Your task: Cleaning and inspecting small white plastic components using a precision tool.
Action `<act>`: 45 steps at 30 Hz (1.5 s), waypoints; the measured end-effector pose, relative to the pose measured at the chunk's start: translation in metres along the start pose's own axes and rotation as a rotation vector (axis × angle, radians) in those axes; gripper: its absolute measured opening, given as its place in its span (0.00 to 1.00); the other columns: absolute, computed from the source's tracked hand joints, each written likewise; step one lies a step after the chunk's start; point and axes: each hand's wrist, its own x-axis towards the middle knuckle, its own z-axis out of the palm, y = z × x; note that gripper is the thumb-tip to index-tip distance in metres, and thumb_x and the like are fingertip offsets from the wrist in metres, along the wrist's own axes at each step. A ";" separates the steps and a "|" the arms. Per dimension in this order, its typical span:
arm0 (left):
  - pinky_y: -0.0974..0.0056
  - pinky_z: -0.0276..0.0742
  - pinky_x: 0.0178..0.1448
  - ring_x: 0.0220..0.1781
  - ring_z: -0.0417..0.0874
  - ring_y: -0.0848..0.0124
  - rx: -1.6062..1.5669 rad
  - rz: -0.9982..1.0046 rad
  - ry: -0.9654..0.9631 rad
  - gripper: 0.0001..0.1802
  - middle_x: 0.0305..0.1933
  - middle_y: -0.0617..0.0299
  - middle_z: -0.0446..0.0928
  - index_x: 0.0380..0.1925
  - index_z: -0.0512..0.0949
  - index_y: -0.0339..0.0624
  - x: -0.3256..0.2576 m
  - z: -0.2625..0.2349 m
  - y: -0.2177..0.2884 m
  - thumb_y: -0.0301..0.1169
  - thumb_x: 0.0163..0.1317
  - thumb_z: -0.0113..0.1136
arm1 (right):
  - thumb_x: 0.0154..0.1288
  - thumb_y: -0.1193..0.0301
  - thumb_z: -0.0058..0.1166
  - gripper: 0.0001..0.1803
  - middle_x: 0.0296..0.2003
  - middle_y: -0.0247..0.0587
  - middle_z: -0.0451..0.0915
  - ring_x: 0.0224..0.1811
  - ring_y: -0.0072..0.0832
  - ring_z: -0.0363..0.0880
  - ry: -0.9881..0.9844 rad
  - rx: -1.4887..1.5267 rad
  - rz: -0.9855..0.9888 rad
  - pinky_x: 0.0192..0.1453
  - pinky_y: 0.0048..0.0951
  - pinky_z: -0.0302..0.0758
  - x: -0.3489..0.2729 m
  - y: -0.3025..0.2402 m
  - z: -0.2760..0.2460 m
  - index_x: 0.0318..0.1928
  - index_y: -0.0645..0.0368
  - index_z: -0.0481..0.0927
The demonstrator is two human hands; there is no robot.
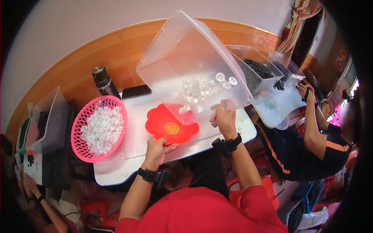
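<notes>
My left hand [157, 150] is closed on the near rim of a red flower-shaped dish [155, 123], which has a gold round mark in its middle. My right hand [225, 122] grips the near edge of a large clear plastic bin [167, 58]. The bin is tilted, its near edge over the right part of the dish. Small clear plastic pieces [198, 90] lie loose inside it. Left of the dish, a pink openwork basket [79, 143] holds a heap of small whitish clear plastic pieces [101, 130].
Everything stands on a white table [112, 171]. A dark flask [104, 79] and a black phone-like slab [136, 91] are at the back. On the right are a clear bin of black pieces [258, 69], a clear lid [272, 110] and a co-worker [314, 143]. Another person's hands [31, 184] are at left.
</notes>
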 end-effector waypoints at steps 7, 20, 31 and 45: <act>0.65 0.83 0.32 0.31 0.84 0.58 -0.025 0.001 0.020 0.16 0.36 0.43 0.78 0.46 0.67 0.26 0.005 -0.007 -0.008 0.21 0.59 0.41 | 0.63 0.77 0.37 0.16 0.34 0.48 0.75 0.13 0.22 0.69 0.014 -0.053 -0.032 0.10 0.21 0.66 -0.022 0.000 0.020 0.50 0.69 0.56; 0.66 0.82 0.29 0.28 0.83 0.61 -0.029 0.003 0.014 0.16 0.36 0.46 0.78 0.46 0.68 0.27 0.001 -0.012 -0.011 0.20 0.57 0.41 | 0.66 0.72 0.38 0.12 0.29 0.40 0.73 0.14 0.18 0.69 -0.058 -0.351 -0.408 0.13 0.18 0.66 -0.024 0.026 0.027 0.47 0.66 0.64; 0.65 0.82 0.28 0.27 0.83 0.60 -0.032 0.024 -0.015 0.17 0.35 0.46 0.78 0.46 0.68 0.27 0.008 -0.025 -0.018 0.19 0.55 0.41 | 0.67 0.70 0.38 0.11 0.16 0.33 0.68 0.14 0.17 0.68 -0.060 -0.310 -0.434 0.16 0.18 0.66 -0.022 0.003 0.039 0.41 0.65 0.70; 0.64 0.82 0.27 0.26 0.82 0.59 -0.056 0.019 -0.016 0.19 0.35 0.44 0.77 0.48 0.67 0.27 0.010 -0.030 -0.019 0.19 0.54 0.40 | 0.69 0.69 0.37 0.13 0.16 0.33 0.69 0.15 0.18 0.69 -0.062 -0.283 -0.516 0.17 0.18 0.67 -0.018 -0.013 0.045 0.42 0.66 0.71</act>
